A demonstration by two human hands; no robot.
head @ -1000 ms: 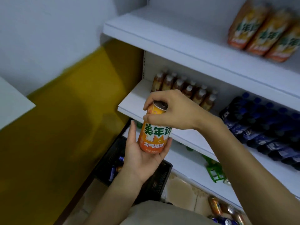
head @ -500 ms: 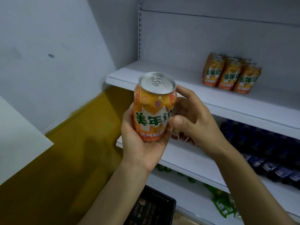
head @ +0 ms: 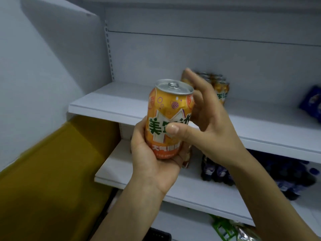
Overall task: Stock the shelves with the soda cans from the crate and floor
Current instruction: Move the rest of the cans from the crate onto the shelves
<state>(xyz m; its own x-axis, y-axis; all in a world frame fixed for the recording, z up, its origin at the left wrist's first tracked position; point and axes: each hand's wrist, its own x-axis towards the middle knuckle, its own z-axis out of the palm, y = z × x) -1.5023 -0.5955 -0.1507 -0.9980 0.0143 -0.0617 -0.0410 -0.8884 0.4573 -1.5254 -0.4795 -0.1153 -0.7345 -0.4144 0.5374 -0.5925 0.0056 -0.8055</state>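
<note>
At frame centre our left hand (head: pixel 152 159) cupped one upright orange can (head: pixel 169 119); our right hand (head: pixel 206 126) pressed its thumb on the label, fingers spread loose, blocking the blurred orange cans (head: pixel 220 89) on the upper shelf (head: pixel 111 105); their count was unclear. Dark bottles (head: pixel 215 171) stood lower right.

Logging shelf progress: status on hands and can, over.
Left hand grips upright orange soda can from below. Right hand thumb on label, fingers loose. Can not yet on white upper shelf; orange cans stand there behind.
</note>
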